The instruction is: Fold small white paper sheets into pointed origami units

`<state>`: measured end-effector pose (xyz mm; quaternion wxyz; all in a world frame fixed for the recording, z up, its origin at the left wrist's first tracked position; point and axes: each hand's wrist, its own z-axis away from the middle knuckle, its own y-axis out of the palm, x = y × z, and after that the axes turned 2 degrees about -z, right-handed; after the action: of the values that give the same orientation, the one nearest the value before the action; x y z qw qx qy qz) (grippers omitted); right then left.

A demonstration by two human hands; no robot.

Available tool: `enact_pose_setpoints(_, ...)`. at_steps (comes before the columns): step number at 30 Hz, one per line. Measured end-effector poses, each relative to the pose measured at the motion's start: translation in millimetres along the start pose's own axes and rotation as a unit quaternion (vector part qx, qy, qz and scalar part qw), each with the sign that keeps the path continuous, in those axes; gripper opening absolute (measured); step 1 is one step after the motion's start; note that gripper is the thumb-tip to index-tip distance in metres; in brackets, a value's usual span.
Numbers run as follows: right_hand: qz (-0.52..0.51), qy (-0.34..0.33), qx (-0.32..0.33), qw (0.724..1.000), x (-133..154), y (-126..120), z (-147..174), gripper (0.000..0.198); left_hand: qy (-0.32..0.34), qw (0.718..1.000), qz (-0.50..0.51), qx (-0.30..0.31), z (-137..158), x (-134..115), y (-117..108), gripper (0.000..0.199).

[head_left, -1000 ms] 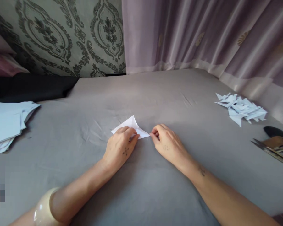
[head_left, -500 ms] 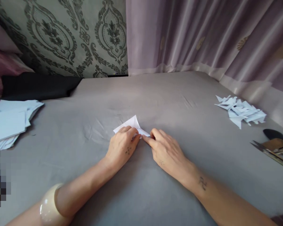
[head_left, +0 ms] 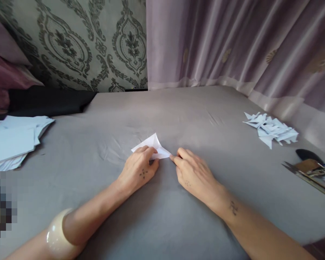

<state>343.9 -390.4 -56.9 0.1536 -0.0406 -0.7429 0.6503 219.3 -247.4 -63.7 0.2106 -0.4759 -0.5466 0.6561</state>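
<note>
A small white folded paper [head_left: 155, 141] lies on the grey cloth surface in front of me, with a peak pointing away and a narrow corner to the right. My left hand [head_left: 141, 162] curls over its left and near part, the fingers closed on it; they cover some of the folds. At the right-hand corner, the fingertips of my right hand [head_left: 193, 173] are drawn together and meet the paper's tip. A cream bangle [head_left: 60, 234] circles my left forearm.
A stack of white paper sheets [head_left: 13, 139] lies at the left, before a black cloth [head_left: 51, 101]. To the right are a heap of folded white paper pieces [head_left: 273, 128] and scissors [head_left: 306, 177] among small items. A curtain [head_left: 206, 43] hangs behind.
My right fingertips have slid right along the paper's near edge to its corner. The left thumb has drawn back slightly, showing more of the near fold. The view has shifted a little.
</note>
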Motion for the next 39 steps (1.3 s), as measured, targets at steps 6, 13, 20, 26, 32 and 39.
enact_pose_setpoints(6, -0.003, -0.026, -0.016, 1.0, 2.5, 5.6, -2.4, 0.028, 0.024, 0.999, -0.016, -0.018, -2.7, 3.1, 4.0, 0.015)
enact_pose_setpoints(13, -0.011, -0.038, -0.02, 0.999, 11.6, 6.6, -4.8, 0.032, 0.025, 0.999, 0.0, -0.041, -1.5, 6.1, 7.4, 0.013)
enact_pose_setpoints(20, -0.029, -0.051, -0.019, 0.998, 18.7, 6.3, -4.5, 0.033, 0.008, 0.999, -0.016, -0.028, -1.2, 1.8, 5.4, 0.015)
enact_pose_setpoints(26, -0.005, 0.025, -0.075, 0.997, 3.4, 3.8, -2.4, 0.026, 0.088, 0.995, 0.001, -0.045, -1.0, 8.1, 2.6, 0.014)
enact_pose_setpoints(32, -0.04, -0.015, -0.144, 0.989, 4.5, 4.2, -6.8, 0.015, 0.206, 0.963, -0.086, -0.152, -12.5, 23.2, 8.3, 0.029)
enact_pose_setpoints(39, 0.018, -0.073, -0.124, 0.989, 7.3, 16.8, -15.8, 0.02, 0.235, 0.969, -0.012, -0.071, -8.2, 37.0, 10.0, 0.034)
